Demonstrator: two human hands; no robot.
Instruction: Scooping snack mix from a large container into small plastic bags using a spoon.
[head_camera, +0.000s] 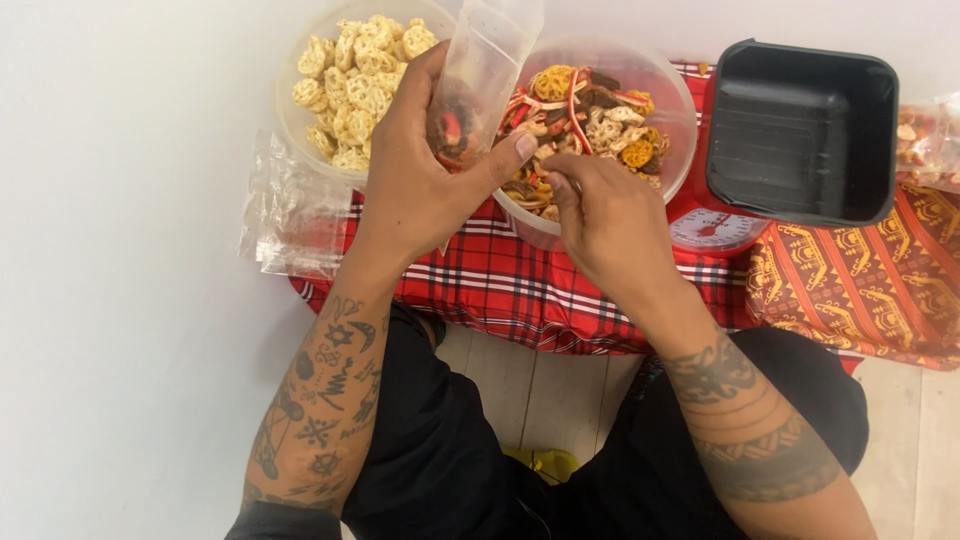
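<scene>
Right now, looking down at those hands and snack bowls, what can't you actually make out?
All in the head view:
- What the right hand pinches: its curled fingers hide it.
- The lower part of the clear plastic bag: the left hand wraps it.
- The kitchen scale: the black tray covers most of it, and its dial is too small to read.
- The packed snack bag: cut off by the right edge.

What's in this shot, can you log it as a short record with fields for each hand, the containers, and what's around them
left hand: left hand holds a small clear bag upright, a few snacks in its bottom
right hand: right hand pinches pieces at the mixed bowl's near rim
containers: clear bowl of mixed snacks; bowl of pale yellow wheel crackers
scale: black tray on a red dial scale
surface: red plaid cloth
extras: stack of empty clear bags at left
</scene>
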